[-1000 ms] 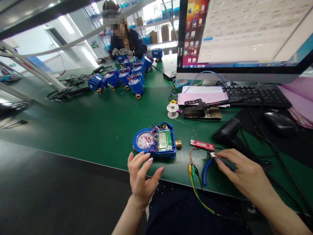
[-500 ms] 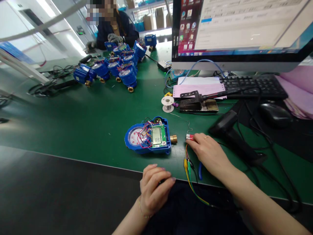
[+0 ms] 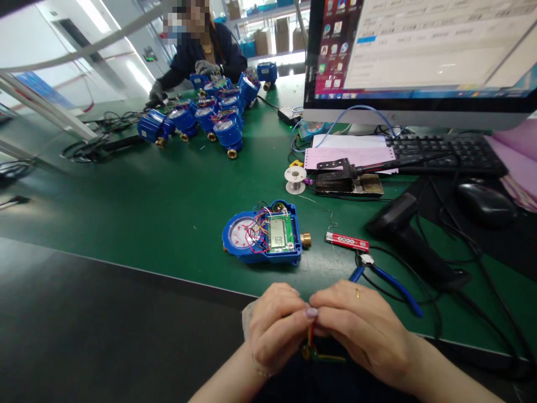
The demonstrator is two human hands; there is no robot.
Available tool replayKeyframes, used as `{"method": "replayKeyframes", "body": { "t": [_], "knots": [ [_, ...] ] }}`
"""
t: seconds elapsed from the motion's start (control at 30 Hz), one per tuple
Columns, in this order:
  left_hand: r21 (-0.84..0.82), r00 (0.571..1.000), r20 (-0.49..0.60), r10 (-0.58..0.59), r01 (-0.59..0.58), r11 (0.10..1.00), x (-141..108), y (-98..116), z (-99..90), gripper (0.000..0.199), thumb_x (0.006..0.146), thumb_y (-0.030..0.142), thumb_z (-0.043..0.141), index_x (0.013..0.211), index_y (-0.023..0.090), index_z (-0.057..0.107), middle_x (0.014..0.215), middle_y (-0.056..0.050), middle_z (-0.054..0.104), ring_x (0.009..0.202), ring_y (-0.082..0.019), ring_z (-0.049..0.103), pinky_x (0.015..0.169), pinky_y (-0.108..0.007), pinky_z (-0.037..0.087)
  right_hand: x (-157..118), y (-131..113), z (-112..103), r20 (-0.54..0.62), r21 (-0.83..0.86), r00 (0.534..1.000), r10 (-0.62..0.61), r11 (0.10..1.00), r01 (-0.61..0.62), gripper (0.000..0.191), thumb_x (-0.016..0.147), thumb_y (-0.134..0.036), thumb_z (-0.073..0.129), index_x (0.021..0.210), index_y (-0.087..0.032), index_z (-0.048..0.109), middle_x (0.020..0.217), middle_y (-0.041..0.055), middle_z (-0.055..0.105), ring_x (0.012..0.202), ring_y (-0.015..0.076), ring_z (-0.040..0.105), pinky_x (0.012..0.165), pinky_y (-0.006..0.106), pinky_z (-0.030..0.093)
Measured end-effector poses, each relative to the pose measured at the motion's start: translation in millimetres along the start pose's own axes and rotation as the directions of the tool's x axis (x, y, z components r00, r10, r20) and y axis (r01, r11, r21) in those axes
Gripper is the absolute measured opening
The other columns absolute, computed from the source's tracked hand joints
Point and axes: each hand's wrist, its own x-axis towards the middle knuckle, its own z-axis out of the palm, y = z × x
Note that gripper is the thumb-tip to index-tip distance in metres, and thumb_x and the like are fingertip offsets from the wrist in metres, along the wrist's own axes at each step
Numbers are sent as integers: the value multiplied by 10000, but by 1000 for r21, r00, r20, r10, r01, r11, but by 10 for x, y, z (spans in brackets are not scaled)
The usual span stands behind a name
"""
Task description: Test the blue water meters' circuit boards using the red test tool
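A smooth green counter (image 3: 146,212) carries a glossy, flat-screened monitor (image 3: 419,61). Near the front edge, the right hand (image 3: 364,324) and left hand (image 3: 279,324) meet at the fingertips. The left grip is pinched on thin, flexible coloured leads (image 3: 310,337); the right grip is curled against it, and whether it clasps them is hidden. Beyond the hands lies a matte black scanner (image 3: 413,243) and an open blue meter (image 3: 264,232), rounded at one end, boxy at the other, with a threaded brass fitting (image 3: 306,240). Splayed blue-handled pliers (image 3: 367,259) lie beside a slim red cutter (image 3: 347,242).
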Motion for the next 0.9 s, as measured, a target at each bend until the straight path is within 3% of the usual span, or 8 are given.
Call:
{"method": "replayKeyframes", "body": {
  "t": [0.13, 0.27, 0.4, 0.5, 0.6, 0.7, 0.9],
  "knots": [
    [-233, 998, -52, 37, -48, 971, 188, 80, -30, 162, 783, 262, 635, 855, 121, 602, 755, -14, 612, 678, -106, 581, 616, -257, 512, 44, -22, -3, -128, 116, 989, 77, 991, -62, 104, 907, -169, 460, 924, -173, 563, 845, 36, 655, 782, 87, 609, 686, 169, 496],
    [-328, 985, -146, -93, 41, 944, 263, 90, 46, 183, 793, 320, 609, 821, 141, 584, 699, 0, 586, 630, -94, 566, 568, -237, 506, 96, -18, -32, -114, 146, 991, 66, 988, -49, 136, 903, -137, 457, 963, -161, 576, 856, 30, 694, 831, 76, 645, 753, 128, 502],
    [-236, 981, -138, -138, 103, 966, 311, 75, 42, 125, 765, 255, 651, 794, 147, 597, 699, 9, 580, 628, -93, 571, 567, -241, 517, 140, 31, -43, -151, 2, 987, 55, 998, -55, 151, 910, -151, 446, 908, -184, 594, 816, 5, 708, 778, 71, 658, 732, 121, 504],
    [-108, 994, -95, -57, 47, 993, 358, 53, -119, 67, 805, 188, 609, 813, 122, 604, 777, -3, 599, 700, -102, 590, 644, -282, 540, 127, 125, -60, -149, -172, 987, 57, 982, -83, 134, 902, -191, 480, 865, -182, 609, 766, 9, 694, 695, 81, 647, 675, 143, 498],
    [116, 990, -140, 23, -7, 993, 408, -2, -303, 72, 761, 121, 652, 824, 106, 622, 865, -11, 617, 790, -123, 599, 722, -331, 540, 44, 253, -82, -168, -291, 981, 100, 946, -146, 77, 873, -215, 540, 847, -180, 603, 712, 9, 668, 622, 96, 616, 633, 186, 480],
    [230, 985, -161, 52, -14, 973, 456, -84, -370, 158, 677, 75, 721, 804, 95, 630, 855, -15, 646, 776, -129, 605, 705, -332, 527, -85, 363, -74, -144, -313, 984, 108, 938, -149, 36, 857, -189, 561, 852, -180, 596, 727, 6, 662, 639, 100, 602, 637, 212, 462],
    [258, 989, -126, -77, 107, 960, 472, -183, -306, 201, 665, 3, 700, 823, 118, 656, 800, -12, 660, 760, -129, 582, 702, -331, 483, -333, 427, 73, -105, -300, 993, 61, 950, -90, 104, 806, -60, 592, 889, -122, 589, 745, 28, 652, 677, 95, 593, 678, 231, 457]
  ]
}}
